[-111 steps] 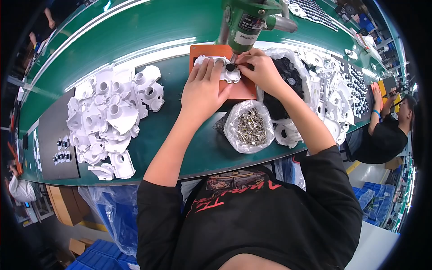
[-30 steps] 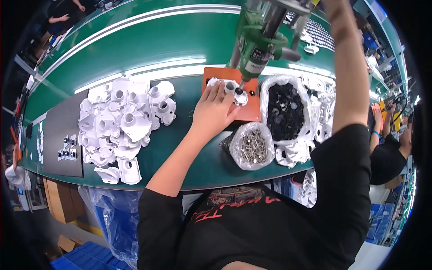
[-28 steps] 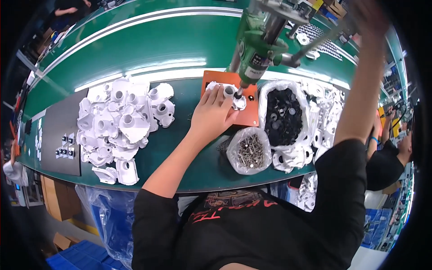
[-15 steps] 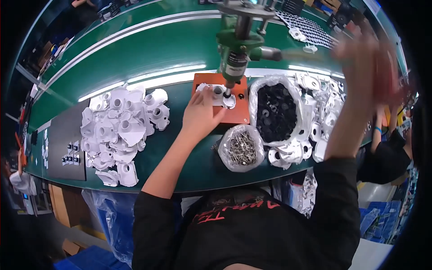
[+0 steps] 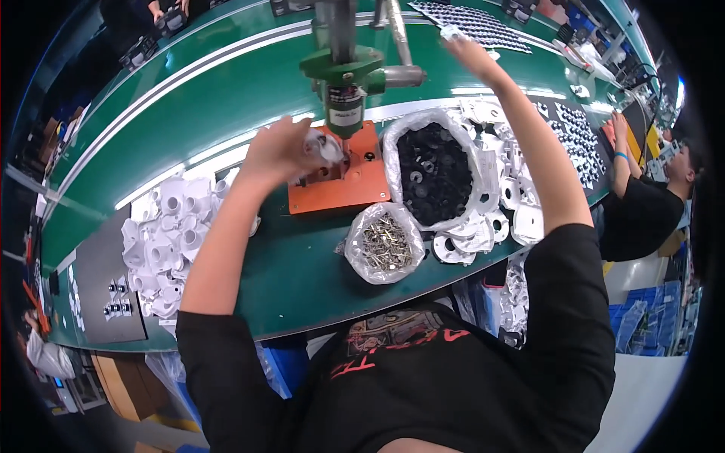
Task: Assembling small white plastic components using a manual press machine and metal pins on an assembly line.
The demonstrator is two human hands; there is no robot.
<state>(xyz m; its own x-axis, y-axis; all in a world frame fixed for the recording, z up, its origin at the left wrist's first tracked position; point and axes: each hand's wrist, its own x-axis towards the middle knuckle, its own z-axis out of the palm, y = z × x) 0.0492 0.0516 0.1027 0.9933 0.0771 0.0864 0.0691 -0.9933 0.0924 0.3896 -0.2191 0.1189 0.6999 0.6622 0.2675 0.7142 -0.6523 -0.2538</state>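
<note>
My left hand [image 5: 278,153], smeared by motion, is closed around a white plastic part [image 5: 326,146], lifted and tilted at the left of the orange fixture block [image 5: 341,196]. Above that block stands a green press [image 5: 345,87], its lower tip close to the part. My right hand [image 5: 467,54] is stretched far forward, past the press. Its fingertips meet a small white piece [image 5: 451,32] at the near edge of a dark tray [image 5: 483,30] bearing rows of small parts. Whether the fingers grip that piece is unclear.
White plastic parts [image 5: 170,226] are heaped at the left; more white parts [image 5: 513,181] lie at the right. Between them stand a bag of black rings [image 5: 434,174] and a bag of metal screws [image 5: 387,245]. A co-worker [image 5: 649,196] is at the right.
My left hand has lifted the white part off the block and drawn it left. My right hand has moved from the right side to the far tray. The view has turned.
</note>
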